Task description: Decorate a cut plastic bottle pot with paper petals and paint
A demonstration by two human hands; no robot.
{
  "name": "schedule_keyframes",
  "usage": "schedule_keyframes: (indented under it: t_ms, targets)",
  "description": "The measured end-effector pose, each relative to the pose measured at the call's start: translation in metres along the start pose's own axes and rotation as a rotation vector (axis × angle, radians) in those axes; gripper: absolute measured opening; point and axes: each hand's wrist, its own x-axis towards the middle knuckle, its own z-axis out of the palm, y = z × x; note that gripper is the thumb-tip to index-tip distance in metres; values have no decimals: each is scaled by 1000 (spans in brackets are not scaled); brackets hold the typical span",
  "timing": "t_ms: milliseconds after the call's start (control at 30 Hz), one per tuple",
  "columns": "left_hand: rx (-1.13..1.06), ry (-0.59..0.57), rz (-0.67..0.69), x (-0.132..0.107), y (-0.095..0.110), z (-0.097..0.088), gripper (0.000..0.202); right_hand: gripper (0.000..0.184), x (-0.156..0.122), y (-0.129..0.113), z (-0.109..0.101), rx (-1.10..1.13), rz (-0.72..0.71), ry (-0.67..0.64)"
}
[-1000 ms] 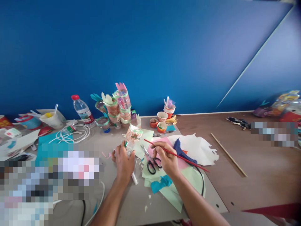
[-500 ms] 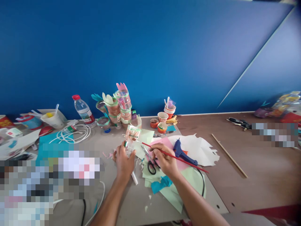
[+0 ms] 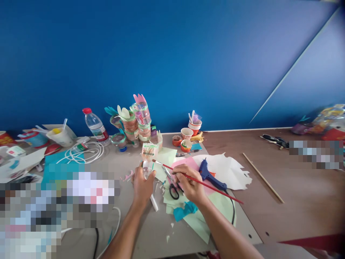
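Note:
My left hand [image 3: 144,181] is closed around the clear part of a plastic container [image 3: 149,151], whose upper section carries a brownish and green pattern. In my right hand [image 3: 190,181] is a thin red-handled paintbrush [image 3: 215,188], held like a pen. Its bristle tip lies close to the container's side; I cannot tell whether it touches. Black-handled scissors [image 3: 174,191] lie under my right hand on pale green paper [image 3: 199,219]. A blue glue gun [image 3: 208,174] rests just right of that hand. Beside my left wrist is a white stick [image 3: 154,203].
Decorated plastic containers [image 3: 130,127] and a red-capped water bottle [image 3: 95,126] stand along the blue wall. Small paper cups [image 3: 186,133] are at back centre. A coiled white cable [image 3: 91,153] lies left, and a wooden stick [image 3: 262,178] lies right.
The container has turned more upright and shifted slightly left in my left hand. The brush tip has moved a little left and up, with its handle end lower.

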Motion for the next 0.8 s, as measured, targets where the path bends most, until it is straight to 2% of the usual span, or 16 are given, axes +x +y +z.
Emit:
schedule_keyframes:
  t_ms: [133, 300, 400, 567, 733, 800]
  targets:
    - [-119, -38, 4, 0, 3, -2, 38, 19, 0, -1, 1, -24, -7, -36]
    - [-281, -109, -79, -1, 12, -6, 36, 20, 0, 0, 0, -18, -4, 43]
    - [-353, -141, -104, -2, 16, -7, 38, 21, 0, 0, 0, -15, -32, -3]
    - [-420, -170, -134, -2, 10, -5, 36, 21, 0, -1, 0, -39, 5, 66]
    - [-599, -205, -133, -2, 7, -4, 37, 20, 1, -3, 2, -28, -10, -12]
    - [-649, -224, -138, -3, 8, -5, 38, 19, 1, -2, 2, -50, 31, 22]
